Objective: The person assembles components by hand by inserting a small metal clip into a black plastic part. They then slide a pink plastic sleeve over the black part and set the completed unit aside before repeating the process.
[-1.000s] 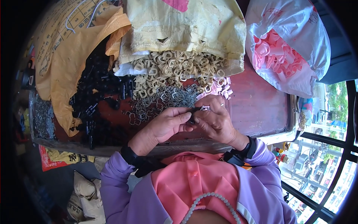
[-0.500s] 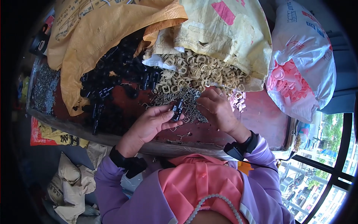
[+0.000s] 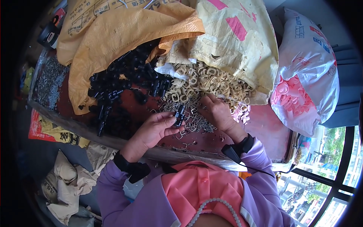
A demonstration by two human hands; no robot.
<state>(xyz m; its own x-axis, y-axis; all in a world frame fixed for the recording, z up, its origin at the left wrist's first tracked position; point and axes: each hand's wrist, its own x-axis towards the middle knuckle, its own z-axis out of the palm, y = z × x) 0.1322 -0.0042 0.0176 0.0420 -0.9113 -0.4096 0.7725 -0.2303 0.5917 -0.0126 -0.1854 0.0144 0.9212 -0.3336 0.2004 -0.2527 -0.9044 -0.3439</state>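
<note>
My left hand (image 3: pixel 154 130) pinches a small black plastic part (image 3: pixel 179 115) upright between thumb and fingers, just above the table. To its right, my right hand (image 3: pixel 220 114) has its fingers curled together at the near edge of a heap of beige plastic rings (image 3: pixel 217 84). Whatever those fingertips hold, if anything, is hidden. Loose bent metal wire clips (image 3: pixel 204 125) lie between and beneath both hands. Beyond my left hand spreads a pile of black plastic parts (image 3: pixel 132 77). Some small pale pink pieces (image 3: pixel 242 112) lie right of my right hand.
An orange woven sack (image 3: pixel 113 45) spills black parts at the far left. The beige rings come from a yellowish sack (image 3: pixel 242 49). A white bag (image 3: pixel 308 56) of pink parts (image 3: pixel 291 96) stands at right. Small metal pieces (image 3: pixel 53 81) cover the table's left end.
The view has shifted, so the table sits lower in the picture. My right hand has moved slightly farther toward the beige rings. My left hand keeps hold of the black plastic part.
</note>
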